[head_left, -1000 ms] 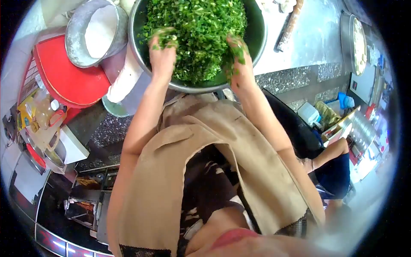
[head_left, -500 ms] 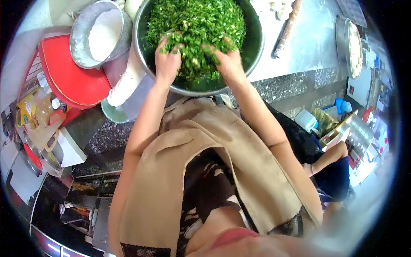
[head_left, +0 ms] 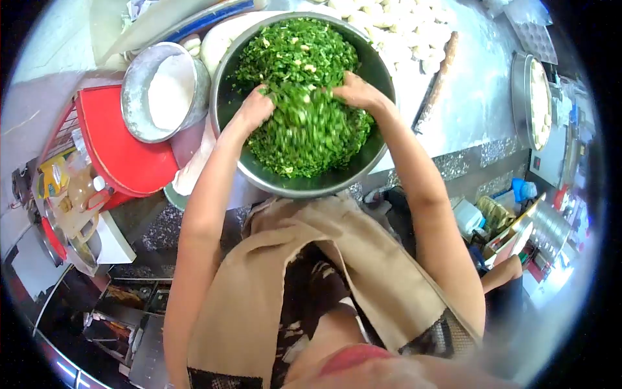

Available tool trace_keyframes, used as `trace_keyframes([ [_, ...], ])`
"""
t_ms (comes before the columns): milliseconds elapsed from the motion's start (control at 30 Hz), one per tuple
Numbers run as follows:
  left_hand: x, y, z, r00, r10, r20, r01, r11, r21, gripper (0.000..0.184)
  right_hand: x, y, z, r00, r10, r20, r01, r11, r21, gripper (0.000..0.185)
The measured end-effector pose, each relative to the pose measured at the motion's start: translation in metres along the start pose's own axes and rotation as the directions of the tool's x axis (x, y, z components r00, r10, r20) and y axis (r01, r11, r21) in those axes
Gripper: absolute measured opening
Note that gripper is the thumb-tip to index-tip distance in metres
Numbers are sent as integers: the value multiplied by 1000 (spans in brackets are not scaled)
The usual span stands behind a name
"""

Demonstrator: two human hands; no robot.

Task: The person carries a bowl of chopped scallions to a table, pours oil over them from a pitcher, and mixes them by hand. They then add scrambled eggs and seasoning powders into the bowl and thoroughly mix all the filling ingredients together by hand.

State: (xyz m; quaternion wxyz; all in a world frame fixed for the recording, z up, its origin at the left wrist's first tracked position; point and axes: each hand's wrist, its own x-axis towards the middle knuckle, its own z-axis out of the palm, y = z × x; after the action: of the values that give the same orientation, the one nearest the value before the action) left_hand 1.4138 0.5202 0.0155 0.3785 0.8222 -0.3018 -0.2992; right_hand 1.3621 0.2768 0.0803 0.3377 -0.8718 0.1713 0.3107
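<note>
A wide steel bowl (head_left: pixel 227 97) holds a heap of finely chopped green leaves (head_left: pixel 304 139), perhaps chives, with small pale yellow bits mixed in. My left hand (head_left: pixel 258 107) is inside the bowl on the left, its fingers curled into the greens. Opposite it, my right hand (head_left: pixel 361 92) bends inward with its fingertips in the same heap. Between the two hands a clump of greens is smeared by motion. Leaves partly cover the fingertips of both hands.
Left of the bowl, a metal pot (head_left: pixel 139 97) of white flour stands by a red stool seat (head_left: pixel 126 152). Dough pieces (head_left: pixel 395 23) and a rolling pin (head_left: pixel 439 81) lie on the floured worktop. A round pan (head_left: pixel 522 104) stands far right. Another person's arm (head_left: pixel 502 273) shows lower right.
The camera view has shifted, so the bowl appears lower and whole. My hands have lifted higher in the heap, turned inward, and the greens between them are moving.
</note>
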Motion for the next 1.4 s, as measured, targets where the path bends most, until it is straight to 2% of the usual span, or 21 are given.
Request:
trace_keyframes([
  [67,-23,32,-18,999,-17,-37,19,998,60,29,-29,-9,-25,956,-247,157,241,969,56,62],
  [133,-29,29,-32,968,-218,-123,191,961,-201,37,-26,-1,-42,925,-377,-46,379,924,46,69],
  [200,-9,-3,-25,834,-221,-505,211,974,-79,42,17,6,-43,947,-293,-131,308,944,120,80],
  [233,5,9,-36,904,-339,-262,182,858,-480,55,54,8,-38,946,-276,-171,283,959,13,89],
  [267,28,-10,-22,857,-476,-199,295,768,-568,56,93,12,-23,994,-69,-79,68,997,-21,92],
  [367,57,-42,-8,961,-265,76,244,692,-680,54,139,11,5,963,-220,154,200,970,138,93],
  [467,32,13,-37,953,-134,271,222,920,-324,49,53,-27,-29,897,-202,394,276,951,-141,81],
  [533,-5,69,-59,959,-163,232,178,983,-45,59,0,-49,-54,836,-136,532,345,883,-317,73],
  [600,-20,71,-68,956,-221,193,246,962,-116,61,-15,-61,-71,853,-259,453,387,896,-217,75],
  [700,12,5,-30,944,-273,-187,242,955,-172,72,68,-47,-36,893,-442,89,451,874,-183,83],
  [800,52,-11,-25,906,-424,-18,382,834,-399,57,161,-30,11,786,-418,455,547,814,-196,77],
  [900,22,16,-32,989,-116,-90,92,969,-230,56,81,-67,-22,782,-234,578,449,854,-262,74],
  [933,8,50,-40,970,-237,-45,209,919,-334,33,45,-78,-37,779,-222,587,414,885,-214,71],
  [1000,-23,63,-36,987,104,-123,-138,942,-306,26,12,-74,-56,772,-322,548,513,825,-236,66],
  [1033,-27,61,-39,888,425,-176,-430,903,12,23,21,-66,-56,752,-321,576,495,852,-173,65],
  [1133,-30,30,-31,921,194,-337,-58,926,374,23,74,-70,-47,754,-465,463,505,862,44,69],
  [1167,-11,7,-18,862,-177,-475,132,983,-125,36,96,-70,-26,864,-476,165,501,846,-182,72],
  [1200,7,-2,-12,806,-444,-392,346,890,-297,52,139,-71,1,939,-250,235,336,807,-485,70],
  [1233,19,15,-20,791,-530,-306,418,833,-362,55,190,-46,34,723,-485,491,643,733,-222,63],
  [1333,26,25,-37,858,-474,-200,400,859,-319,55,181,-61,27,684,-380,622,659,687,-306,50],
  [1400,16,9,-27,947,-215,-241,123,930,-345,49,137,-64,-6,555,-437,708,802,507,-316,52],
])
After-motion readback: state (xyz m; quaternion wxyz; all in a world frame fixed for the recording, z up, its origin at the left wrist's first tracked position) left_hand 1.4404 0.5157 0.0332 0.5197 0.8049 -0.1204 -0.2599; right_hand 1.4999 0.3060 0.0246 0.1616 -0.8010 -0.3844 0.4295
